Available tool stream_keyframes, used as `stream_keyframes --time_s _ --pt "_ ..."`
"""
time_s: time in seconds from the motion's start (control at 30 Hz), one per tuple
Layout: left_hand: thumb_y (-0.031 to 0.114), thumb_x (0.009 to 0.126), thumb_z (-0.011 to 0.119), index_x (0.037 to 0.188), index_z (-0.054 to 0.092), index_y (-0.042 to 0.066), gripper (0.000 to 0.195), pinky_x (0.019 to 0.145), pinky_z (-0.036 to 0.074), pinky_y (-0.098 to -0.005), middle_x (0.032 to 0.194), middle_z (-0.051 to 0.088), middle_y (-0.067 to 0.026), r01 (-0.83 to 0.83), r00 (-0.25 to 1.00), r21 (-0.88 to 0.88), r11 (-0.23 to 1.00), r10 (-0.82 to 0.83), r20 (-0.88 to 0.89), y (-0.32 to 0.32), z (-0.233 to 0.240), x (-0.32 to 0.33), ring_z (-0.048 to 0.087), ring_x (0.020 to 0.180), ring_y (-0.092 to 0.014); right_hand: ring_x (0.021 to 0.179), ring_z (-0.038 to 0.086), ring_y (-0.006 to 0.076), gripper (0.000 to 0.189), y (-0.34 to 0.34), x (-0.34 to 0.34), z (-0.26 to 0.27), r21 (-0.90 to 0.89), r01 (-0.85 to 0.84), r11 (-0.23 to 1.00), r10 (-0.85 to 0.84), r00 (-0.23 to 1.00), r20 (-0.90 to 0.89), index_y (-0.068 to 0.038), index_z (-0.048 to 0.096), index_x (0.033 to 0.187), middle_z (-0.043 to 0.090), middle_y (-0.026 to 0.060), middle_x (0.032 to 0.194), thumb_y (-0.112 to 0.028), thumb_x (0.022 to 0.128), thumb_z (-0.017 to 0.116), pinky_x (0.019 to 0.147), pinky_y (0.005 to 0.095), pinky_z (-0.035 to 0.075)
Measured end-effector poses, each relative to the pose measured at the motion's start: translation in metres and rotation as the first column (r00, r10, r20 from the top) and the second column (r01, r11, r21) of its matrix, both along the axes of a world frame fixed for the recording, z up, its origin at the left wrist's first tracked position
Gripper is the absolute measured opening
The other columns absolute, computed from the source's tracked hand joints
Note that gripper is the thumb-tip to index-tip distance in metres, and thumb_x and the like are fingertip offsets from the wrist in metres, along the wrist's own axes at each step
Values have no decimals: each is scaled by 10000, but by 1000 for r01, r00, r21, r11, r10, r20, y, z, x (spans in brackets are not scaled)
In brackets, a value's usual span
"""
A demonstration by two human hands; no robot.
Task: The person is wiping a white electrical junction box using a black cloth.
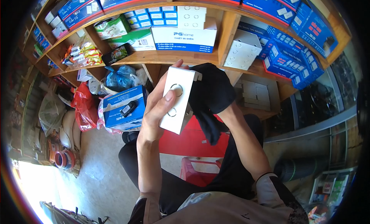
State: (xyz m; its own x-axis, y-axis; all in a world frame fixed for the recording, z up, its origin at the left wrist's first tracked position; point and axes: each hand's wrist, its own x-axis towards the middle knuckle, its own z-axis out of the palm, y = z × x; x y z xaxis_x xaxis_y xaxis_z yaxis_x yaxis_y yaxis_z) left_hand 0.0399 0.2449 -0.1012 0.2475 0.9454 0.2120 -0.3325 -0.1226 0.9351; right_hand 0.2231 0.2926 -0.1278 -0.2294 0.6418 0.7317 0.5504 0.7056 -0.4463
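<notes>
A white plastic electrical mounting box (177, 102) with round knockouts is gripped in my left hand (159, 108), the thumb lying across its face. Black cloth (212, 88) covers my right hand (228, 107) almost wholly, so its fingers are hidden; a loose end of the cloth hangs down. The cloth is close against the right side of the box; whether they touch is unclear. Both hands are raised above a red surface (176, 143), in front of the wooden shelves.
Wooden shelving (144, 58) holds a white and blue carton (185, 39), similar white boxes (242, 50) and blue cartons (286, 59). A phone-like black item (116, 54) rests on the shelf edge. A blue box (124, 108) stands at left, beside a red plastic bag (84, 108). A red plastic stool (199, 170) is below.
</notes>
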Motion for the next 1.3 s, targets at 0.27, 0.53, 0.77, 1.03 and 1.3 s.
stream_keyframes --time_s 0.27,0.53,0.77,1.03,1.3 --pt "612 794 766 1588 207 -18 1158 1125 348 -431 1566 351 -212 263 860 314 912 -74 -505 -2 -1 -40 390 1388 -292 777 678 279 87 -5 6 3 56 -99 994 80 958 276 -81 713 861 687 91 807 -166 841 706 663 378 545" --pt "472 702 901 1536 312 -11 1130 1106 379 -442 1450 431 -193 -61 945 351 934 167 -281 -5 -13 -1 415 1381 -289 850 660 350 325 -11 -20 -13 -202 -247 948 206 957 -203 -64 662 1029 639 148 946 -294 812 736 726 414 549" --pt "518 815 820 1400 414 -40 904 919 475 -347 1138 564 -112 -193 909 86 977 211 -360 -2 -7 0 555 1055 -199 881 694 357 250 -7 -26 -9 -28 -157 987 154 985 -76 -72 661 1106 677 155 1027 -196 889 660 738 421 557" --pt "594 899 707 1415 402 -39 872 995 419 -340 1197 547 -99 -164 957 -95 982 135 -258 -13 -3 -10 510 1119 -184 772 689 331 137 -17 -28 -13 26 37 999 -42 971 235 -34 647 972 657 140 925 -145 897 621 593 392 539" --pt "610 860 721 1525 311 -8 997 1112 308 -380 1374 495 -123 -121 946 -11 993 112 -305 -11 -19 -44 433 1291 -233 776 691 316 159 0 -16 -17 -63 -269 961 276 950 147 -70 661 948 671 126 815 -195 850 667 647 399 547"
